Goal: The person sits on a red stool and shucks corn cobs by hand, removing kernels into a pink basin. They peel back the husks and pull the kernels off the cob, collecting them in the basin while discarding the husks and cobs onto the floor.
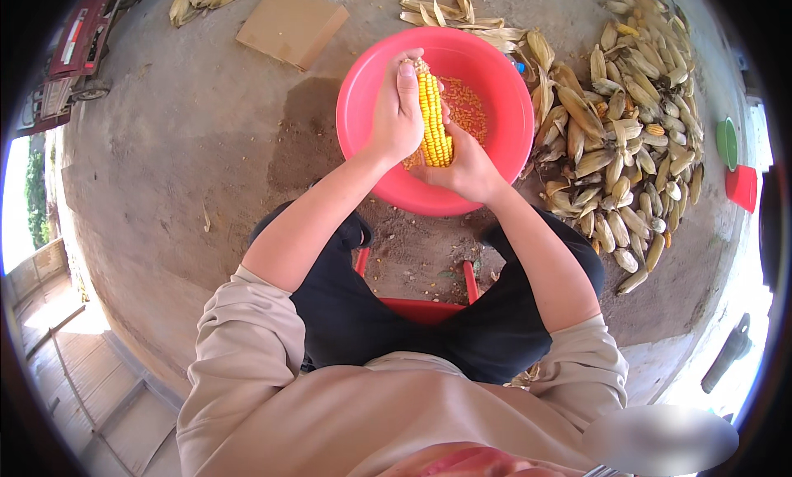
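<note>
At twelve o'clock, the right hand [464, 165] and, farther out, the left hand [396, 114] have their fingers wrapped round the corn cob [432, 118], over the red basin [513, 106]. A slack grip could drop it onto kernels [468, 112]. Corn ears [620, 159] lie heaped at the basin's three o'clock.

Basin [518, 131]: smooth, slightly glossy plastic
Corn cob [431, 118]: glossy, bumpy
Husks [580, 112]: papery, rough
Box [291, 25]: matt cardboard
Shirt [355, 411]: matt cloth
Trousers [346, 312]: matt cloth
Floor [181, 188]: rough, dusty
</note>
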